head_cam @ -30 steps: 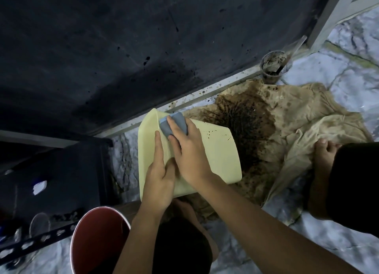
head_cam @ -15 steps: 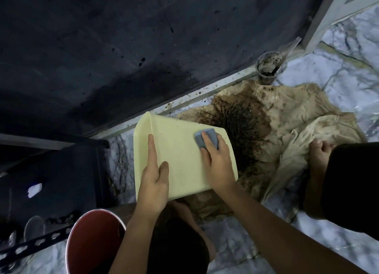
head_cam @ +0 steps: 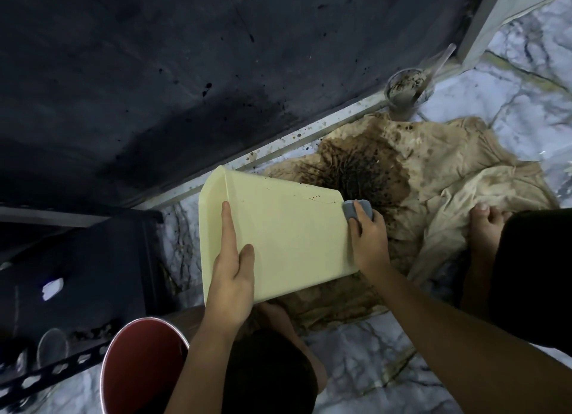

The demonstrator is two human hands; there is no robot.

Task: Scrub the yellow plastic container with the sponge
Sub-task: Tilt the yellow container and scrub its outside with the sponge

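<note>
Gripping the yellow container (head_cam: 288, 227), left hand (head_cam: 230, 277); right hand (head_cam: 368, 237) pinches sponge (head_cam: 356, 209) at its edge.

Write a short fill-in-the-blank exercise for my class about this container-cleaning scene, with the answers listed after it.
1. The right hand presses a grey ____ against the yellow plastic container.
2. The left hand steadies the container with its ____ finger stretched along the wall.
3. Under the container lies a stained beige ____ on the marble floor.
4. Near the left forearm stands a ____ bucket.

Answers: sponge; index; cloth; red
</note>
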